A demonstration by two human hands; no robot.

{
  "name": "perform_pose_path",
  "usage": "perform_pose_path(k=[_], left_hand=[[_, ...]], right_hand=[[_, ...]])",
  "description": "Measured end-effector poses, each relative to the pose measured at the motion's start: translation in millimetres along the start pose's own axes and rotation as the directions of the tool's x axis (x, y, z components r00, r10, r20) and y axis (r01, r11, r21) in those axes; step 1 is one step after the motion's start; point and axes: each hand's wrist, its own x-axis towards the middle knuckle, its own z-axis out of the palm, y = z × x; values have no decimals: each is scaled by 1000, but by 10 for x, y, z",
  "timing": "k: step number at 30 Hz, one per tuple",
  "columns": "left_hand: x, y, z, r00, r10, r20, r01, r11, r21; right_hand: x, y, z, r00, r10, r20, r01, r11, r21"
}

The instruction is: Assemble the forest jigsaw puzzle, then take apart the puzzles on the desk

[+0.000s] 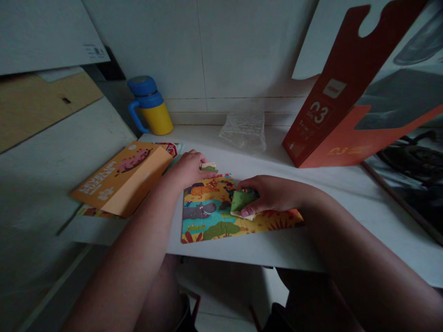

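An animal jigsaw puzzle (199,212) lies on the white worktop, with a grey hippo in blue water and orange ground around it. My right hand (265,196) is over its middle, fingers closed on a green puzzle piece (242,201) that is tilted, its pale edge showing below. Just beyond the puzzle's upper left edge, my left hand (192,168) has its fingers bent around a puzzle piece (209,167) with pale and green parts. My right hand and forearm cover part of the puzzle's right side.
An orange puzzle box (129,168) with an open flap lies left, on top of printed sheets. Behind stand a yellow and blue flask (157,115) and a clear plastic bag (244,131). A tall red-orange carton (308,120) stands right, beside a dark stove (411,159).
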Motion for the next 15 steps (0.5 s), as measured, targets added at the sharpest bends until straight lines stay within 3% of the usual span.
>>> perform_pose_path(k=[4,8,11,13,15], left_hand=[[-30,57,-3,996,-86,-39,79,985,-153],[-27,89,-21,998,-49,-43,32,943,-332],[-4,97,-57,991,-91,-95,44,909,-414],[-5,125,-73,986,-118,-122,52,893,-447],[-25,194,-65,992,-81,-96,23,868,-497]], right_hand=[[1,-16,4,1000,13,-7,-12,1000,17],[-2,-20,4,1000,10,-8,-10,1000,7],[10,-15,12,1000,0,-30,0,1000,12],[39,-7,31,994,-28,-107,37,996,76],[84,6,63,962,-65,-265,111,981,162]])
